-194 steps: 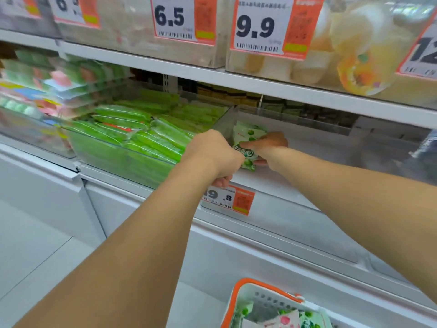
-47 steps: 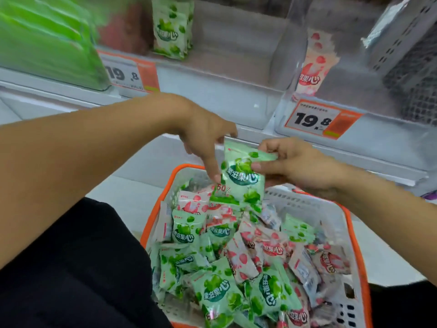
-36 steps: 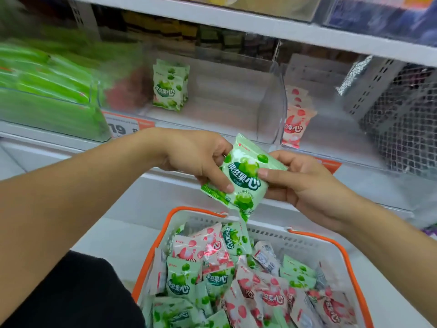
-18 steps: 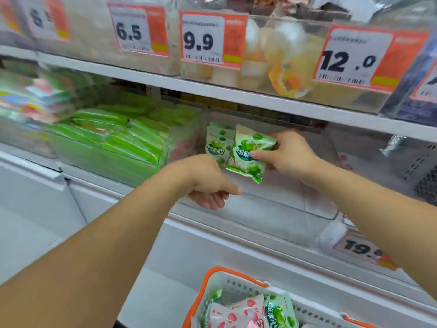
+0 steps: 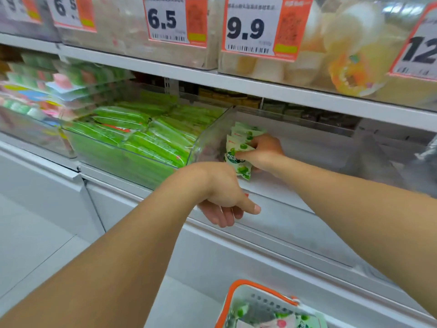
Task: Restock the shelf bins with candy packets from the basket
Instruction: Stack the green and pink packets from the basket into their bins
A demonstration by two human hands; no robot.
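Our right hand [image 5: 261, 151] pinching a green-and-white candy packet [image 5: 237, 159] upright in the clear plastic shelf bin [image 5: 295, 204], our left hand [image 5: 222, 195] loosely curled, holding nothing, orange-rimmed white basket [image 5: 250, 301] below.

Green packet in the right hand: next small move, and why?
Probably let go and draw the right hand back. It grips the green packet upright inside the clear bin, against the packets standing at the bin's left wall, so it looks placed. The left hand hangs loose and holds nothing; the basket below holds more.
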